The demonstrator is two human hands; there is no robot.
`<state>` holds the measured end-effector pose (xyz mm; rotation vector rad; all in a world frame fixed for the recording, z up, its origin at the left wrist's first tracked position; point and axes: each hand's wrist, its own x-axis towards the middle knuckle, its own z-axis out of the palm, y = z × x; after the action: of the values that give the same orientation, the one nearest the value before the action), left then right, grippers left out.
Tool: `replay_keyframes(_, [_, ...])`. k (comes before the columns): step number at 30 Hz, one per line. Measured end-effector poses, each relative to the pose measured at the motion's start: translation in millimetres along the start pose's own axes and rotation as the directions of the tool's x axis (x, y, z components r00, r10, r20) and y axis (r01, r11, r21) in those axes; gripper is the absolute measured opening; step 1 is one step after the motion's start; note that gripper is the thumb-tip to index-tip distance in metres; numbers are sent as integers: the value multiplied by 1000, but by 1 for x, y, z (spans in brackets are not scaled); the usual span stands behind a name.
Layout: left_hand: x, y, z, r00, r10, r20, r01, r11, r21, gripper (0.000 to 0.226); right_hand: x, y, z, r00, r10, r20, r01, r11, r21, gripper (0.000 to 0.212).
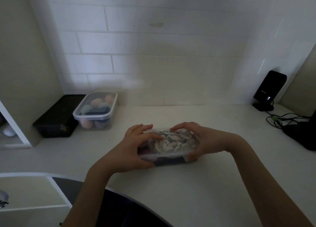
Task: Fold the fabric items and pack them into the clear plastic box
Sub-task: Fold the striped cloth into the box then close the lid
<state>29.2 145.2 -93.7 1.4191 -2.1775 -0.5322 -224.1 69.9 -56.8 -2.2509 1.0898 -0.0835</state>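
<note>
At the far left of the white tabletop (213, 184), against the tiled wall, a black lidded box (56, 119) is seen, and touching its right side a lidded clear container (97, 113) filled with rounded pastel items, which cannot be identified further. Nearer the middle, the left hand (130, 151) is clamped onto the left end of the clear plastic box (168, 146): its fingers (145, 128) are spread over the top near the far edge, another finger is laid across the top, and the thumb is tucked under the near rim. The box is held between the two grips and rests on the tabletop, close to the person. It is packed to the top with folded fabric items (172, 141), pale with darker streaks above and dark cloth below, with a touch of pink at the left. A clear lid appears to be pressed down on them, though whether it is snapped shut cannot be told. The cloth is judged soft, springy and light, likely to push back against a lid; the thin plastic is judged smooth, a little flexible and liable to slip, so it is best taken at the short ends and corners, where the rim is stiffest. The right hand (201, 141) is closed around the right end, fingertips on the top and thumb at the near corner. At the far right, a black device on a stand (268, 89) and a tangle of cables (283, 120) are set well apart from the box.
</note>
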Motion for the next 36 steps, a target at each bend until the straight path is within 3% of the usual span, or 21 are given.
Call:
replay_keyframes(2, [4, -3, 1, 998, -8, -67, 3, 997, -81, 65, 1, 4, 1, 998, -13, -57, 18, 997, 78, 75])
replay_keyframes(5, [12, -8, 1, 977, -130, -171, 53, 918, -393, 51, -1, 9, 0, 989, 14, -150, 38, 939, 342, 56])
replay_keyframes(8, [20, -10, 10, 920, -236, -314, 21, 829, -559, 54, 7, 12, 8, 931, 175, -321, 38, 827, 561, 28])
replay_keyframes(10, [24, -8, 18, 906, -273, -324, 22, 793, -609, 67, 19, 11, 18, 862, 300, -409, 27, 778, 628, 36])
replay_keyframes(12, [25, -9, 21, 896, -274, -349, 16, 806, -592, 82, 29, 9, 27, 806, 352, -476, 51, 759, 649, 41])
replay_keyframes(16, [23, -4, 23, 865, -238, -442, -10, 872, -490, 94, 38, 6, 34, 768, 386, -511, 86, 728, 680, 42])
replay_keyframes(21, [21, -7, 25, 828, -226, -512, -16, 905, -425, 85, 43, 6, 41, 701, 416, -579, 179, 683, 708, 34])
replay_keyframes(25, [21, -8, 27, 820, -184, -541, -28, 932, -360, 63, 45, 8, 43, 766, 419, -488, 203, 562, 802, 55])
replay_keyframes(30, [22, -12, 27, 821, -149, -552, -55, 940, -337, 57, 43, 5, 42, 727, 369, -578, 305, 581, 755, 37])
replay_keyframes(36, [23, -13, 27, 830, -175, -529, -41, 928, -370, 65, 43, 3, 45, 668, 359, -651, 344, 627, 699, 42])
